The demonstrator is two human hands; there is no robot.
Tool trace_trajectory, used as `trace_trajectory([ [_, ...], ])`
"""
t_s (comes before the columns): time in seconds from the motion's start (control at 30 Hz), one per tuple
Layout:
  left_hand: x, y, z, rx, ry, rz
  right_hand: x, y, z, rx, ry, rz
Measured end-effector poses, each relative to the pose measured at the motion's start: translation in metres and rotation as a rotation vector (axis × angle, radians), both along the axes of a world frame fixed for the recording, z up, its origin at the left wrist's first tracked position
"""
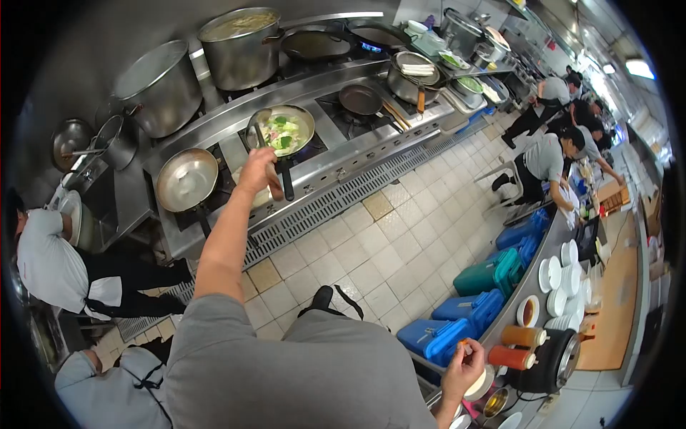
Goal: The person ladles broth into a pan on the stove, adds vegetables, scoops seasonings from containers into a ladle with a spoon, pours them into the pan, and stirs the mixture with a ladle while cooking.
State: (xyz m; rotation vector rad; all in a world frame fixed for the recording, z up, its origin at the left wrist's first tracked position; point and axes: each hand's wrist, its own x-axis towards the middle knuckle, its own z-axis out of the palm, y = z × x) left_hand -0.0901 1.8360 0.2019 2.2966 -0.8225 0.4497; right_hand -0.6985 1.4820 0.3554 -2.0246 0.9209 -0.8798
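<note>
At the back of the range (379, 140) you have two tall stockpots (239, 61) — one with pale contents showing at its top — and a dark wok (314, 44) to their right. A steel pan (187, 179) sits at the range's left end; a small dark pan (360, 100) rests farther right. Along your right, blue bins (432, 339) and a green bin (486, 273) line the counter (532, 281) — white bowls (572, 277) stacked on it.

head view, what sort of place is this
Most likely a restaurant or other commercial kitchen: a long steel range carries tall stockpots and a pan of food, white bowls stand grouped across the aisle, and several other people are around.
</note>
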Motion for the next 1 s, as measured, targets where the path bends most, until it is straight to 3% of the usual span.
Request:
trace_trajectory([
  [0.07,0.000,-0.008,-0.008,0.132,-0.024,0.001,0.022,0.000,0.002,-0.054,0.087,0.045],
  [0.23,-0.014,-0.058,-0.017,0.181,-0.012,-0.020,0.064,0.002,0.006,-0.103,0.160,0.088],
  [0.3,-0.028,-0.088,-0.011,0.303,0.110,0.032,0.073,0.002,0.004,-0.013,0.218,0.095],
  [0.4,-0.024,-0.120,-0.041,0.379,0.168,0.049,0.084,-0.013,-0.014,-0.045,0.216,0.112],
  [0.63,-0.027,-0.139,-0.026,0.463,0.242,0.104,0.133,-0.057,-0.042,0.059,0.193,0.220],
  [0.7,-0.028,-0.141,-0.020,0.446,0.296,0.126,0.159,-0.070,-0.043,0.395,0.095,0.285],
  [0.9,-0.045,-0.144,0.004,0.263,0.104,0.349,0.265,-0.157,-0.060,0.699,-0.040,0.529],
  [0.97,-0.067,-0.161,0.026,0.024,-0.036,0.584,0.309,-0.179,-0.059,0.809,-0.034,0.652],
  [1.0,-0.074,-0.172,0.018,-0.143,0.203,0.482,0.332,-0.187,-0.056,0.875,-0.027,0.712],
])
